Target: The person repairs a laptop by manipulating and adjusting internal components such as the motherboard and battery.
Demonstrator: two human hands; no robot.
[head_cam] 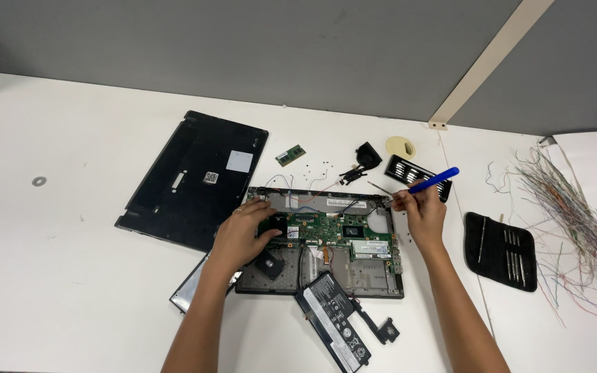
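1. Left hand [247, 231] is lying palm-down on the opened laptop base [323, 242], fingers spread over the left part of the green mainboard [326, 231]; it's pressing flat, not gripping anything.
2. Right hand [419, 211] is pinching a blue-handled screwdriver [433, 181], handle slanting up & to the right, tip end pointing down at the base's upper right corner; the tip itself is too small to make out.
3. Laptop base is sitting mid-table w/ insides facing up; thin wires are running along its upper edge.
4. Black battery [333, 321] is lying tilted, overlapping the base's lower edge, w/ a small black part on a cable just to its right.
5. Black bottom cover [195, 179] is lying to the left of the base, partly under the left wrist area.
6. Small green memory stick [290, 155] & a black fan [367, 155] are resting above the base, loose screws scattered between them.
7. Black bit case [419, 176] is sitting behind the screwdriver handle; black tool pouch [502, 250] is lying right of the right forearm.
8. Tangle of coloured wires [575, 214] is spreading over the white table [70, 262] at far right.
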